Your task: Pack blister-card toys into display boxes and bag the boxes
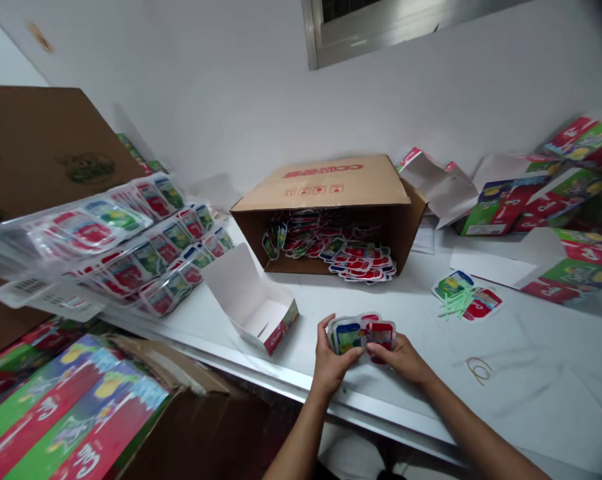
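Note:
A small stack of can-shaped cards (pixel 363 333), printed in red, green and blue, is held above the table's front edge. My left hand (pixel 332 360) grips its left end, thumb in front. Around the right end my right hand (pixel 398 357) closes, its thumb also on the front face. To the left stands a small display box (pixel 268 317) with its white lid raised. Behind my hands, a cardboard carton (pixel 325 183) lies on its side with many similar cards (pixel 363 260) spilling from its mouth.
Clear-wrapped rows of cards (pixel 145 260) lie at left beside a large carton (pixel 55 147). Printed boxes (pixel 75 413) fill the lower left. More printed boxes (pixel 571 260) crowd the right. Loose cards with green strings (pixel 458 300) and a rubber band (pixel 479 370) rest on the white table (pixel 411 400).

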Available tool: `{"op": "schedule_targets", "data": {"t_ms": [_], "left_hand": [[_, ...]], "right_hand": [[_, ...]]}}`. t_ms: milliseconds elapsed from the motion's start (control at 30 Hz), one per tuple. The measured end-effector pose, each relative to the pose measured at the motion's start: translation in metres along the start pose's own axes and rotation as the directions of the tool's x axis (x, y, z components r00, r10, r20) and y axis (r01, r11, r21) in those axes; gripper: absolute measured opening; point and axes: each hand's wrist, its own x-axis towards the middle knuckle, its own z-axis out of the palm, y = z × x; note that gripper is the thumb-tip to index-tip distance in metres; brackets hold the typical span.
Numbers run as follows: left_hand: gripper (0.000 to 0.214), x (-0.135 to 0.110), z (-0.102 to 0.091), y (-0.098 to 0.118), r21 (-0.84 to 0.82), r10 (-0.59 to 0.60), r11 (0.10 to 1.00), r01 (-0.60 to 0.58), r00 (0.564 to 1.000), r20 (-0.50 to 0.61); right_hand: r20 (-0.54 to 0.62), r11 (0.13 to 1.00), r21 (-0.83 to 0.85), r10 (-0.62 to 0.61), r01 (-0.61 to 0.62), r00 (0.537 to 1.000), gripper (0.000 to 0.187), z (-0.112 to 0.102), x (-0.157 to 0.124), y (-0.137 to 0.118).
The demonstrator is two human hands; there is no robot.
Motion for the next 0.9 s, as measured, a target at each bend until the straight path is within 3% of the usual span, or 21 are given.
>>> {"op": "schedule_targets", "data": {"t_ms": [67, 100, 233, 300, 333, 400, 433, 500, 600, 700, 800, 900], "left_hand": [[0.1, 0.002, 0.0, -0.003, -0.08, -0.063, 0.995, 0.066, 0.997, 0.034], [0.099, 0.003, -0.001, -0.004, -0.083, -0.078, 0.993, 0.083, 0.995, 0.061], [0.046, 0.007, -0.003, -0.007, 0.003, -0.09, 0.996, 0.09, 0.987, 0.132], [0.032, 0.009, -0.004, -0.005, 0.033, -0.074, 0.997, 0.07, 0.988, 0.135], [0.029, 0.011, -0.005, -0.004, 0.043, -0.058, 0.998, 0.052, 0.988, 0.142], [0.023, 0.013, -0.007, -0.001, 0.054, -0.023, 0.998, 0.014, 0.986, 0.164], [0.021, 0.014, -0.008, 0.0, 0.058, -0.004, 0.998, -0.006, 0.986, 0.167], [0.019, 0.014, -0.008, -0.001, 0.07, 0.035, 0.997, -0.046, 0.988, 0.149], [0.018, 0.01, -0.006, -0.008, 0.082, 0.062, 0.994, -0.073, 0.99, 0.125], [0.019, 0.008, -0.006, -0.014, 0.073, 0.048, 0.996, -0.058, 0.99, 0.131], [0.018, 0.01, -0.005, -0.017, 0.049, 0.032, 0.998, -0.038, 0.992, 0.118], [0.019, 0.015, -0.004, -0.018, 0.028, 0.011, 1.0, -0.013, 0.996, 0.092]], "right_hand": [[-0.033, 0.997, -0.028, -0.067, 0.066, 0.997, 0.042, 0.006, -0.002, 0.0], [-0.034, 0.992, -0.057, -0.118, 0.116, 0.992, 0.041, 0.007, -0.004, -0.002], [0.126, 0.956, -0.148, -0.236, 0.254, 0.963, 0.046, -0.007, -0.004, -0.016], [0.202, 0.942, -0.181, -0.247, 0.284, 0.948, 0.051, -0.027, 0.005, -0.028], [0.179, 0.93, -0.231, -0.25, 0.287, 0.952, 0.054, -0.038, 0.015, -0.035], [0.019, 0.885, -0.39, -0.267, 0.253, 0.963, 0.061, -0.058, 0.043, -0.052], [-0.092, 0.845, -0.493, -0.287, 0.207, 0.953, 0.059, -0.066, 0.061, -0.06], [-0.205, 0.79, -0.596, -0.319, 0.14, 0.925, 0.054, -0.075, 0.103, -0.073], [-0.255, 0.753, -0.648, -0.357, 0.115, 0.899, 0.051, -0.076, 0.163, -0.084], [-0.259, 0.752, -0.649, -0.36, 0.115, 0.896, 0.035, -0.076, 0.195, -0.087], [-0.24, 0.767, -0.625, -0.367, 0.146, 0.899, 0.035, -0.079, 0.186, -0.083], [-0.214, 0.796, -0.569, -0.386, 0.207, 0.897, 0.044, -0.076, 0.142, -0.069]]}}
